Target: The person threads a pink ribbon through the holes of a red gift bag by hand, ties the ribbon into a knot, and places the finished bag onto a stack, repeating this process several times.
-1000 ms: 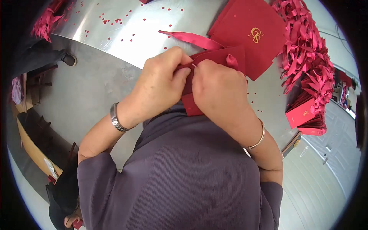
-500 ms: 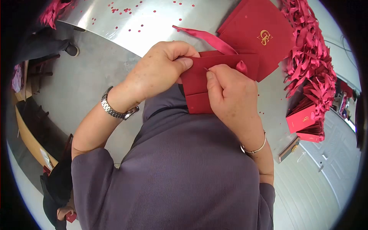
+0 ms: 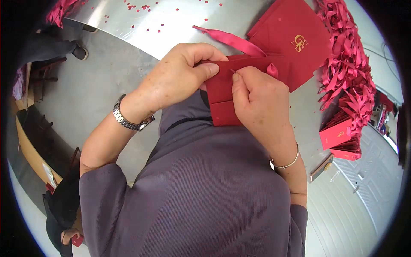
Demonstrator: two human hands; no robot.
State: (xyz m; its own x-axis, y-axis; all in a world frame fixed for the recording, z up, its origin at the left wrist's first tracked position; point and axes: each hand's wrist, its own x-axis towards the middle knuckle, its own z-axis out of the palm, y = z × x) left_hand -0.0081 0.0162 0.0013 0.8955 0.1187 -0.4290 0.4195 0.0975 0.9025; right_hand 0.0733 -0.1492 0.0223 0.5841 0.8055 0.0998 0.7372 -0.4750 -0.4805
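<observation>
A small dark-red paper bag (image 3: 221, 93) is held up against my body, at the table's edge. My left hand (image 3: 182, 76) grips its upper left corner, thumb in front and fingers behind. In front of the bag, my right hand (image 3: 263, 98) is closed, thumb against forefinger. A thin pink tip, seemingly the end of a ribbon, pokes out of that pinch. One pink satin ribbon (image 3: 231, 40) trails from behind the bag's top edge onto the table. Another bit of pink ribbon (image 3: 272, 70) bulges from the bag's front, above my right knuckles.
Flat red bags with a gold monogram (image 3: 295, 25) lie stacked beyond my right hand. Along the right edge runs a long row of ribboned bags (image 3: 340, 55). Red paper dots (image 3: 145, 7) are scattered on the metal table (image 3: 128, 28). Another person's hand (image 3: 70, 235) shows at lower left.
Both hands and the bag appear slightly higher and further right in view, as does the stack behind. The grips look the same.
</observation>
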